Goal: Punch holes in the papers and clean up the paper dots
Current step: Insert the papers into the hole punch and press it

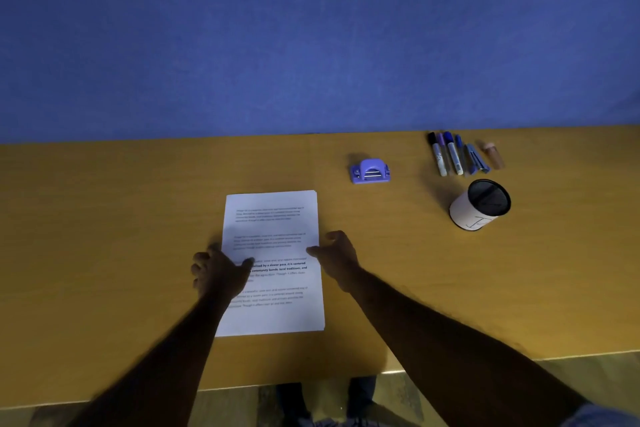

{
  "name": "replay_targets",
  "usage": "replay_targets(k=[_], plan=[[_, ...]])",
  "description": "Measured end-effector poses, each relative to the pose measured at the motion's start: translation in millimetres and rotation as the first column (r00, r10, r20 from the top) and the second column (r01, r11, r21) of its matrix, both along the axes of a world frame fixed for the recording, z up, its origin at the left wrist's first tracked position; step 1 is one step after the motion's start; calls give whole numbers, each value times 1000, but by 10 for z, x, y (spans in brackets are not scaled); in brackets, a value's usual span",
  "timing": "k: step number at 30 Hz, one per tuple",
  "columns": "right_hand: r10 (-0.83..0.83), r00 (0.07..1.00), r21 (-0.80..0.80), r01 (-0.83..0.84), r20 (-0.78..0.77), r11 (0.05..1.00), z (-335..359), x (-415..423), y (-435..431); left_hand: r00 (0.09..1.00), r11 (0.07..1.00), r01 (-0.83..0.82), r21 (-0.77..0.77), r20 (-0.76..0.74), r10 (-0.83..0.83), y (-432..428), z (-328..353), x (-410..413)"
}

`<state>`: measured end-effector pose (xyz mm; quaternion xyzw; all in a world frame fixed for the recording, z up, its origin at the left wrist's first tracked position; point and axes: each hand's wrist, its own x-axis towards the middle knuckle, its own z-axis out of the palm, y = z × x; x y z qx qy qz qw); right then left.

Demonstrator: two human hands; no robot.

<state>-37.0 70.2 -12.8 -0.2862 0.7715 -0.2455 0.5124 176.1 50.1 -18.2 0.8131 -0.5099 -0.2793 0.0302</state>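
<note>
White papers lie stacked mid-table, the purple hole punch untouched near their one o'clock corner. The left hand and right hand flank the stack, fingers loosely spread, gripping nothing. Uneven squaring could fan the sheets, misaligning holes. Bold print reads "slower pace... community bonds, local traditions".

The top sheet of the papers carries printed paragraphs; only bold fragments are legible: "by a slower pace. It is centered", "community bonds, local traditions, and". The handwritten mark on the white-wrapped cup is illegible.
</note>
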Motion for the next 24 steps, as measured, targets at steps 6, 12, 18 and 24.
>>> replay_targets(k=[6,12,18,24], plan=[[-68,997,21,67,30,998,-1,183,-65,998,998,64,-26,5,-64,56,-12,-18],[-138,977,59,129,165,990,-30,333,-133,998,997,57,-49,-7,-58,44,-48,1],[-138,959,17,138,248,990,-10,422,-155,998,996,69,-64,-8,-70,48,-70,9],[-21,999,-26,22,50,999,-20,370,-114,997,993,81,-90,-8,-82,83,-66,23]])
